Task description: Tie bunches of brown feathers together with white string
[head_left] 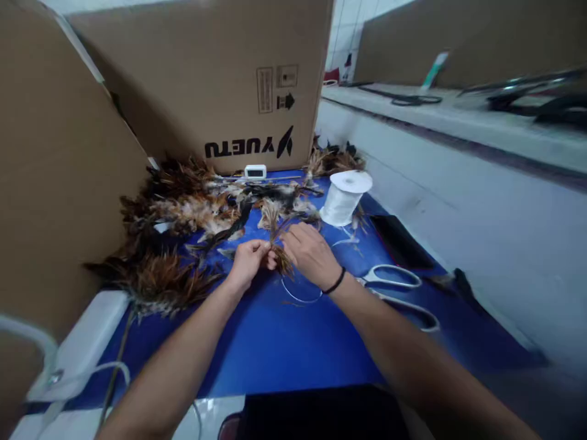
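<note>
My left hand pinches a small bunch of brown feathers between thumb and fingers, near the middle of the blue table mat. Close on its right, my right hand has its fingers closed at the same bunch, its back turned up and hiding part of the grip. A thin white ribbon curves over the mat below the hands. Behind them to the right stands a white ribbon spool. White-handled scissors lie beside my right forearm.
Piles of brown and black feathers spread along the left and back. A large cardboard box stands behind, with a small white display before it. A black phone lies right, by the wall ledge. A white power strip is left.
</note>
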A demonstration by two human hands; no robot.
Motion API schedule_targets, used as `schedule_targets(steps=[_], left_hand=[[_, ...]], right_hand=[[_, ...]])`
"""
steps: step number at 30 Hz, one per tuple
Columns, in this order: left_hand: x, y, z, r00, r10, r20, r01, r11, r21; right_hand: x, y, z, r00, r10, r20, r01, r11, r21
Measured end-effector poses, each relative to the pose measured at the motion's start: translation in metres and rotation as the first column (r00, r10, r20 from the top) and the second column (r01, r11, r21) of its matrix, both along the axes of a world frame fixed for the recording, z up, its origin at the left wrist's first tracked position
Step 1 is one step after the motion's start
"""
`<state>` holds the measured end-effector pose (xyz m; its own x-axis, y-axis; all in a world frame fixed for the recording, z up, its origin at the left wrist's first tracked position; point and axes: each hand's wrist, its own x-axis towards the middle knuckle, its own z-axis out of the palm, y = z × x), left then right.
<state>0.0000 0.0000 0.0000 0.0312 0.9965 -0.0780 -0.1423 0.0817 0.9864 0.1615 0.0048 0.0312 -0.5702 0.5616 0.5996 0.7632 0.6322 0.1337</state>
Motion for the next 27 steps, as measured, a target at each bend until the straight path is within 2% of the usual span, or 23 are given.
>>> schedule_targets(steps=[14,27], left_hand=[[0.0008,-0.003,0.005,0.999,0.013,-0.034,-0.012,1.0,0.019],[0.0013,-0.0026,0.0049,0.999,0.025,-0.043,-0.024,0.999,0.023]], right_hand=[[-0.0062,-0.0017,0.0037,0.992,-0.016,0.123,0.013,1.0,0.022],[-0.0079,-0.003,0.003,0.992,-0.019,0.128,0.019,1.0,0.0]])
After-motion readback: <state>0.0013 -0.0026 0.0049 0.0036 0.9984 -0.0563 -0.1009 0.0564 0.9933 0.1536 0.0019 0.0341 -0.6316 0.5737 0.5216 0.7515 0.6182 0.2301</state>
